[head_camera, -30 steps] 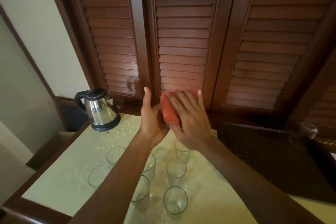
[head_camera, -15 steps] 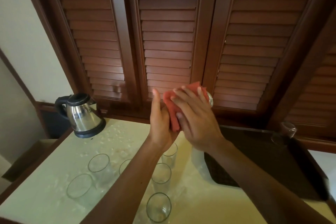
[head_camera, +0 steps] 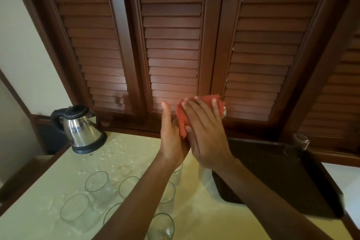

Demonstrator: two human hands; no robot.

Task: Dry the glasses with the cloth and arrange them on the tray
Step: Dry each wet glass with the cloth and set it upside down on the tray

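Glass [head_camera: 224,112] in hand: wrapped in the red cloth [head_camera: 183,121], held up in front of the shutter doors [head_camera: 173,45], above the tabletop [head_camera: 126,161]. Only a sliver of its rim shows, at the right edge of the cloth. Long axis reads as roughly horizontal, that end pointing right toward the tray [head_camera: 272,171]; can't confirm more, the rest is covered.

Right hand [head_camera: 206,132]: fingers laid over the cloth and curved round the wrapped glass, so this grip is closed on it. Left hand [head_camera: 171,142]: thumb straight up, palm against the cloth from the left; its fingers are hidden behind the cloth, can't tell how they lie.

Tray sits right of and below the hands, right hand nearer. One glass on tray [head_camera: 301,141] at its far corner, looks tipped.

Wet glasses [head_camera: 99,185] stand upright on the tabletop below the left forearm, water drops around them. Kettle [head_camera: 81,128] at far left.

Judgement: drying step under way, most glasses not yet done. Placement likely a right-hand move, down and right.
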